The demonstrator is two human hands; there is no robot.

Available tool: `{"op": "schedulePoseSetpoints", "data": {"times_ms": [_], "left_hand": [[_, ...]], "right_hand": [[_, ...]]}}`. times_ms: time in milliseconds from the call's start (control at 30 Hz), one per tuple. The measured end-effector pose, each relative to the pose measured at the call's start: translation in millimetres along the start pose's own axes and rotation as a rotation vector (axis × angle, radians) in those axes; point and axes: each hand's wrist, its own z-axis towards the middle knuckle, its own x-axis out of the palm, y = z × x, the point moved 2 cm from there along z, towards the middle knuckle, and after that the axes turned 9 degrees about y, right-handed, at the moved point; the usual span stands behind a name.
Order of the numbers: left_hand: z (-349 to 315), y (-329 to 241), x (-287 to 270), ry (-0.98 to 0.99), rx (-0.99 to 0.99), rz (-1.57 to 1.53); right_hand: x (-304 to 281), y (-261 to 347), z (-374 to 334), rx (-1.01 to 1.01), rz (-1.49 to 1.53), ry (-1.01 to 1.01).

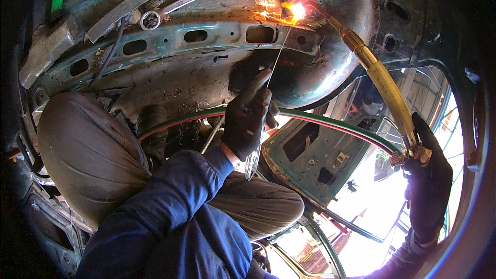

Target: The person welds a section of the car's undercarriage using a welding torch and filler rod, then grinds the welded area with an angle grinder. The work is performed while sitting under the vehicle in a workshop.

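Note:
My left hand (247, 116), in a dark glove with some fingertips bare, pinches a thin welding wire (279, 58). The wire slants up to the bright flame; more of its strands hang below the palm. At the right, my gloved right hand (428, 181) is closed round the valve end of a brass gas torch (385, 80). The torch's thin tip points up and left at the glowing seam (281, 19) on a worn green car body panel (175, 36). Glare hides the exact spot where wire, flame and metal meet.
A twin red and green hose (330, 120) runs from the torch across behind my left hand. A long ring spanner (151, 20) and a curved grey metal bar (139, 8) lie on the panel. My bent knees (85, 150) fill the lower left. Behind stands a green car door (315, 157).

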Motion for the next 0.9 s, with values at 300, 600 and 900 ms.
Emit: {"op": "schedulePoseSetpoints", "data": {"times_ms": [300, 600, 900], "left_hand": [[-4, -2, 5, 0.009, 0.057, -0.023], [-10, -15, 5, 0.042, 0.076, 0.124], [-9, -16, -1, 0.016, 0.071, 0.185]], "right_hand": [[-13, -76, -19, -0.131, -0.238, -0.013], [76, -132, -91, 0.038, 1.026, 0.029], [119, -175, -130, -0.254, 0.344, -0.218]]}}
